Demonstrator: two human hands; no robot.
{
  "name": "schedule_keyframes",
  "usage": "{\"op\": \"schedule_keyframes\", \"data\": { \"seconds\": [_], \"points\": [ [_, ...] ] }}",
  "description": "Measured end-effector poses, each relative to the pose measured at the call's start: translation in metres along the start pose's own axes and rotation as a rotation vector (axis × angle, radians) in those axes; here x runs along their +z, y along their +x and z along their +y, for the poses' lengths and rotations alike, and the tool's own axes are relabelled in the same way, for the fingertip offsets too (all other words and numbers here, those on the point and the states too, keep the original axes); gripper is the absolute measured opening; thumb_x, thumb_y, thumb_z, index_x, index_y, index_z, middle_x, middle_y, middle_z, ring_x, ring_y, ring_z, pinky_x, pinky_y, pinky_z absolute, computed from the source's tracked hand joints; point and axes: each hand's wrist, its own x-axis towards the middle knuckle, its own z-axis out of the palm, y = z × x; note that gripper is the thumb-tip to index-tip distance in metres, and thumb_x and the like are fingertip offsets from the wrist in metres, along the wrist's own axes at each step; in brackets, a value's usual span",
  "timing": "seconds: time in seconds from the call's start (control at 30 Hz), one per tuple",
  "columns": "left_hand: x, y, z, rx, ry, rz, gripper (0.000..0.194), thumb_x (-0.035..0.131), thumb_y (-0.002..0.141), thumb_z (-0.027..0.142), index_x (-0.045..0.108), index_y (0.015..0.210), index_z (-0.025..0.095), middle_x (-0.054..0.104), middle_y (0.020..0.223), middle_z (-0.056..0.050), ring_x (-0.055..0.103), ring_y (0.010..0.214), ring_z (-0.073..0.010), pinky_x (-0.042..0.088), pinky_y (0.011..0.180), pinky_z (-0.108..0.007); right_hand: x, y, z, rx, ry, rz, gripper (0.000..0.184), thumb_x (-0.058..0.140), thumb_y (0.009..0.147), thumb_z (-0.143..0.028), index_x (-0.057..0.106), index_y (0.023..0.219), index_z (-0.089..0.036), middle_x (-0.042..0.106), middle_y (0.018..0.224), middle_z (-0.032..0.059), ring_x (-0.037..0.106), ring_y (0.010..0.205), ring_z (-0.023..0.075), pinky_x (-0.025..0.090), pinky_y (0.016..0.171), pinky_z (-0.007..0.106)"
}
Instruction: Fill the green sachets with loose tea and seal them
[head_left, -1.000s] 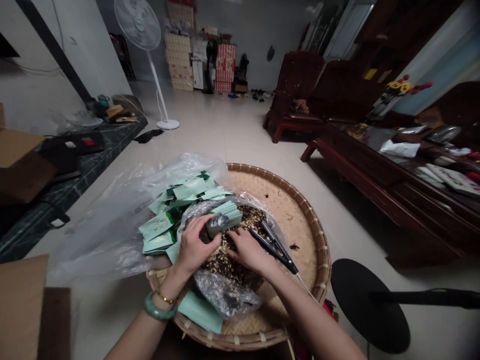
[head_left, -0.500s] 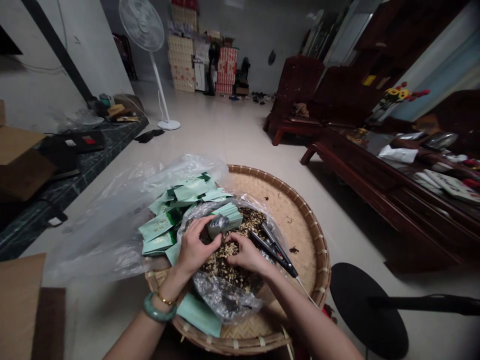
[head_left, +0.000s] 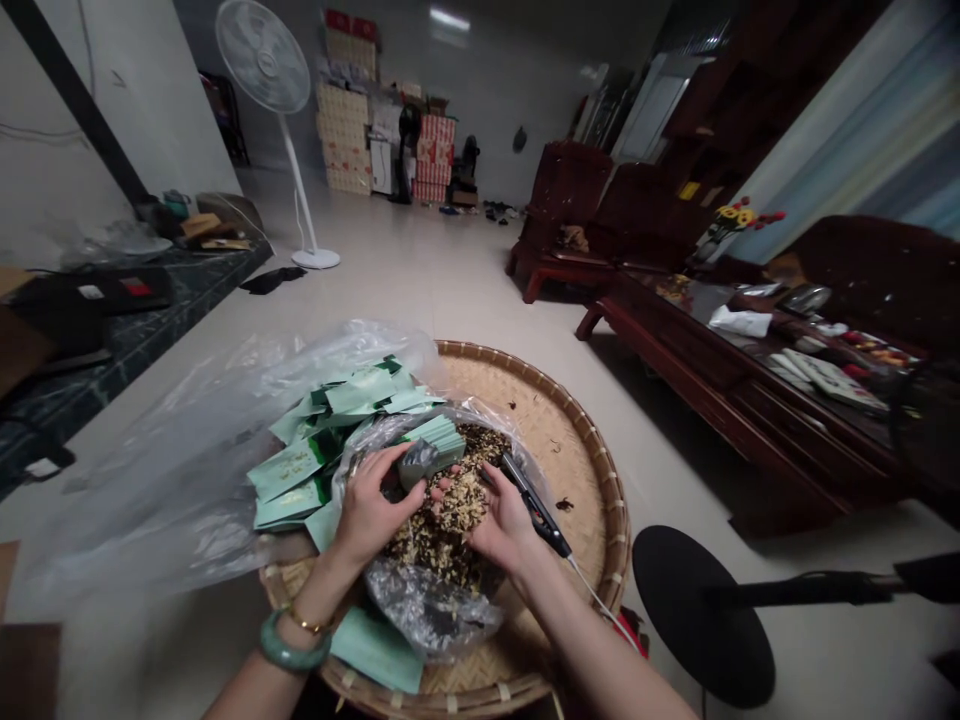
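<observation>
My left hand curls its fingers and thumb around an opened packet, whose grey mouth faces me. Just beyond it stands a row of pale green packets. Palm up, my right hand cups a handful of a dried loose mix, pale and dark bits together. More of this mix fills the clear plastic bag under both hands. Beside my right hand lies a black hair straightener-like clamp with a white cord. Filled-looking green packets are heaped at the left.
Everything rests on a round woven bamboo tray. A large clear plastic sheet spreads over its left side. A black round stand base is close on the right. Beyond are a white fan and a dark wooden table.
My right hand has turned from fingers-down in the mix to palm up, with mix in it. My left hand keeps its grip on the packet. The whole view has shifted slightly.
</observation>
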Motion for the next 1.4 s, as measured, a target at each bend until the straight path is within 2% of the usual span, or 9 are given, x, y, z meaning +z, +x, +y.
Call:
{"op": "schedule_keyframes", "data": {
  "seconds": [0.2,0.4,0.53,0.7,0.83,1.0,1.13,1.23,1.4],
  "points": [
    [0.003,-0.003,0.005,0.045,-0.003,-0.028,0.038,0.062,0.074,0.019,0.061,0.111,0.017,0.069,0.104,-0.008,0.065,0.096,-0.0236,0.054,0.087,-0.04,0.009,0.004,-0.011,-0.256,0.039,0.125,0.027,0.051,0.077,-0.047,0.056,0.083,-0.022,0.071,0.083,0.0069,0.065,0.099,0.0291,0.049,0.088,0.051],
    [0.01,-0.006,0.018,0.083,-0.012,-0.072,0.042,0.062,0.072,0.015,0.059,0.113,0.019,0.068,0.107,-0.008,0.063,0.099,-0.0252,0.052,0.089,-0.042,0.026,-0.001,-0.038,-0.542,-0.025,0.134,0.025,0.05,0.079,-0.048,0.058,0.08,-0.024,0.072,0.089,0.0046,0.065,0.099,0.0276,0.049,0.088,0.047],
    [0.018,-0.008,0.024,0.065,-0.006,-0.092,0.044,0.063,0.072,0.015,0.057,0.115,0.019,0.067,0.109,-0.009,0.062,0.1,-0.026,0.052,0.09,-0.044,0.04,-0.003,-0.039,-0.67,-0.132,0.128,0.026,0.05,0.081,-0.048,0.06,0.084,-0.024,0.071,0.09,0.0029,0.065,0.096,0.0255,0.048,0.088,0.045],
    [0.021,-0.009,0.025,0.018,-0.007,-0.099,0.044,0.063,0.071,0.014,0.058,0.114,0.018,0.068,0.108,-0.009,0.061,0.1,-0.0263,0.052,0.089,-0.045,0.055,-0.003,-0.027,-0.712,-0.124,0.165,0.025,0.052,0.082,-0.045,0.062,0.087,-0.023,0.071,0.09,0.003,0.064,0.097,0.0239,0.047,0.092,0.043],
    [0.021,-0.009,0.024,-0.003,-0.017,-0.098,0.047,0.063,0.07,0.013,0.057,0.115,0.018,0.067,0.109,-0.009,0.061,0.101,-0.0265,0.051,0.09,-0.045,0.056,-0.003,-0.022,-0.734,-0.152,0.203,0.029,0.048,0.084,-0.047,0.062,0.09,-0.022,0.07,0.093,0.0034,0.063,0.098,0.0225,0.046,0.093,0.041],
    [0.022,-0.01,0.022,-0.002,-0.027,-0.081,0.047,0.064,0.069,0.013,0.058,0.115,0.02,0.068,0.107,-0.008,0.062,0.099,-0.0266,0.052,0.088,-0.045,0.048,-0.004,-0.021,-0.762,-0.358,0.191,0.033,0.043,0.084,-0.041,0.062,0.102,-0.021,0.067,0.105,0.0064,0.06,0.104,0.0235,0.044,0.094,0.04],
    [0.021,-0.01,0.02,-0.018,-0.042,-0.086,0.047,0.064,0.07,0.013,0.058,0.116,0.02,0.067,0.107,-0.008,0.062,0.099,-0.0263,0.053,0.088,-0.045,0.04,-0.009,-0.022,-0.765,-0.592,0.19,0.044,0.042,0.066,-0.022,0.062,0.106,-0.02,0.065,0.111,0.0064,0.056,0.11,0.0249,0.042,0.097,0.04],
    [0.021,-0.011,0.02,-0.025,-0.032,-0.095,0.048,0.064,0.07,0.013,0.058,0.117,0.02,0.067,0.108,-0.008,0.062,0.099,-0.0263,0.052,0.089,-0.045,0.037,-0.013,-0.023,-0.735,-0.692,0.178,0.054,0.041,0.058,-0.016,0.062,0.108,-0.021,0.064,0.115,0.0047,0.054,0.113,0.025,0.041,0.099,0.04],
    [0.021,-0.012,0.018,-0.017,-0.011,-0.09,0.047,0.064,0.07,0.015,0.057,0.117,0.02,0.067,0.109,-0.009,0.061,0.101,-0.0265,0.052,0.09,-0.045,0.033,-0.018,-0.027,-0.746,-0.875,0.136,0.052,0.043,0.063,-0.013,0.062,0.11,-0.021,0.064,0.118,0.0038,0.053,0.116,0.0229,0.036,0.105,0.04]
  ]
}}
